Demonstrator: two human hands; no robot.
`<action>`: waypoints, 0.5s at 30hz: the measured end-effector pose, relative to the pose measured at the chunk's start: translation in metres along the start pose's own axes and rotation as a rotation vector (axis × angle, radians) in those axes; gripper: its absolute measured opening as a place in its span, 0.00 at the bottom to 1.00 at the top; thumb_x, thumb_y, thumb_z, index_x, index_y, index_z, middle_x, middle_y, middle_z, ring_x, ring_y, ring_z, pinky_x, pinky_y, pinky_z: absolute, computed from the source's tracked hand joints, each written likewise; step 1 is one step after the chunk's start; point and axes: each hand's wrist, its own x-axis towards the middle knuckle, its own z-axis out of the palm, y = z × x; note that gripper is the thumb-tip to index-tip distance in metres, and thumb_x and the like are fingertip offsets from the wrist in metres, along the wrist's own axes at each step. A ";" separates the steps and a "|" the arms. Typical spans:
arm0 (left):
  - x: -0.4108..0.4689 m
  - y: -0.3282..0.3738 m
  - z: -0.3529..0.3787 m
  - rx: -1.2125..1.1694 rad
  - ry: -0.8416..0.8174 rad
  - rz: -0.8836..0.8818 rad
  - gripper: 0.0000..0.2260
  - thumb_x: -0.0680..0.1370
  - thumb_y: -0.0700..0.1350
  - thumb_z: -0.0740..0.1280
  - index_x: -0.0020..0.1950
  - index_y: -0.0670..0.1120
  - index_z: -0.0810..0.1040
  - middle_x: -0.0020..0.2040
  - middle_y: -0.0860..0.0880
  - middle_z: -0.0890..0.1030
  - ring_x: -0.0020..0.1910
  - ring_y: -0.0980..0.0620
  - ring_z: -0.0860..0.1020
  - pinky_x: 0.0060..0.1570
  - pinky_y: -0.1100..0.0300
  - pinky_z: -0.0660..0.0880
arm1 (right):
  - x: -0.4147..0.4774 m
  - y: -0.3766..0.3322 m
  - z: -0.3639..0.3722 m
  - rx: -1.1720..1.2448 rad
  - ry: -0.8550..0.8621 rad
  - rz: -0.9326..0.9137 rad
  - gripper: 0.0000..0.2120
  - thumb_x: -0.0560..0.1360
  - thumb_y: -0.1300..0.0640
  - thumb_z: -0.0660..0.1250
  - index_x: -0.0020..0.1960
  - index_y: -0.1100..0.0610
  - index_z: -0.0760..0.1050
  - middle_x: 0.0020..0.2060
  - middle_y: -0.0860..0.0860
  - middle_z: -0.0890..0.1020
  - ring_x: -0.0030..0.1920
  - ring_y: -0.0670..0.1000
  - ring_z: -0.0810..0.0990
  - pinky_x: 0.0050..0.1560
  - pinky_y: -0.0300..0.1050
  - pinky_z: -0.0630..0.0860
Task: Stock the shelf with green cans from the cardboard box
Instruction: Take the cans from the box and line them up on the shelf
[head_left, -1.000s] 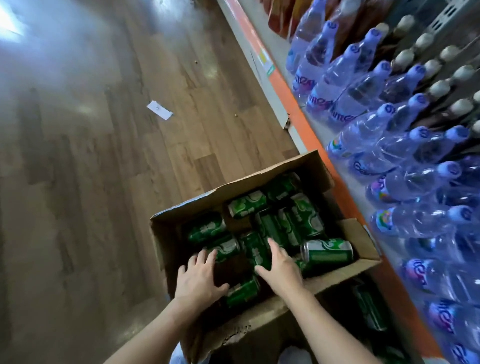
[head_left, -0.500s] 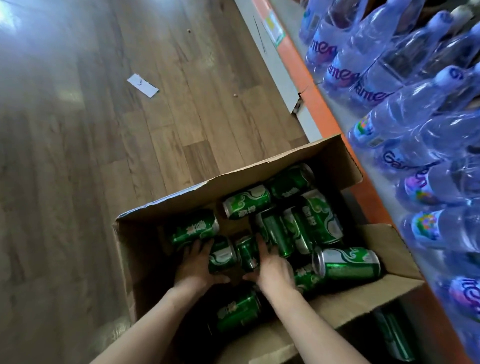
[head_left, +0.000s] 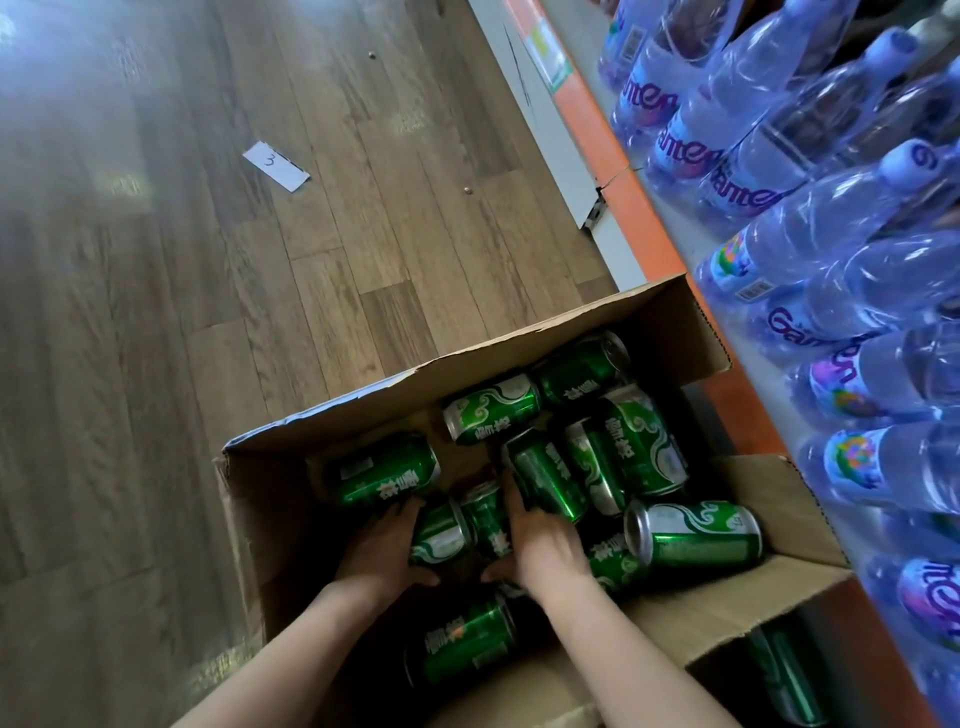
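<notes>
Head view: left hand (head_left: 382, 552) is gripping one green can (head_left: 442, 535), right hand (head_left: 546, 552) its neighbour (head_left: 488, 518), in the cardboard box (head_left: 649, 322); lifting straight up is looking cleanest.

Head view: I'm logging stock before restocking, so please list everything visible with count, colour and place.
green cans: about eleven, green, lying loose in the box; a few more low right, under the bottle shelf
cardboard box: one, brown, open, on the floor beside the shelf
water bottles: many, clear blue, on the shelf
shelf: one, orange edge, right
paper slip: one, white, marked 3, on the floor
floor: brown wood
left hand: grips one can
right hand: grips the neighbouring can
</notes>
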 end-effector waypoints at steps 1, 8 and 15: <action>0.000 -0.001 0.000 0.013 -0.012 0.004 0.41 0.69 0.51 0.74 0.75 0.49 0.54 0.74 0.48 0.60 0.72 0.47 0.61 0.69 0.57 0.61 | -0.002 0.000 0.003 0.021 -0.007 0.004 0.55 0.70 0.41 0.71 0.75 0.52 0.32 0.55 0.58 0.79 0.54 0.57 0.79 0.50 0.47 0.75; -0.001 -0.004 0.001 0.036 -0.047 -0.006 0.43 0.68 0.50 0.75 0.76 0.52 0.52 0.75 0.46 0.54 0.73 0.45 0.58 0.70 0.57 0.60 | -0.003 0.009 0.023 0.216 0.045 0.001 0.52 0.70 0.43 0.71 0.76 0.47 0.35 0.61 0.56 0.76 0.59 0.57 0.77 0.56 0.47 0.73; -0.018 -0.001 -0.017 0.044 0.026 -0.003 0.42 0.67 0.50 0.75 0.75 0.52 0.55 0.73 0.46 0.59 0.69 0.45 0.66 0.65 0.57 0.67 | -0.011 0.015 0.016 0.362 0.034 0.036 0.47 0.66 0.45 0.75 0.75 0.51 0.51 0.63 0.55 0.74 0.62 0.57 0.75 0.59 0.47 0.73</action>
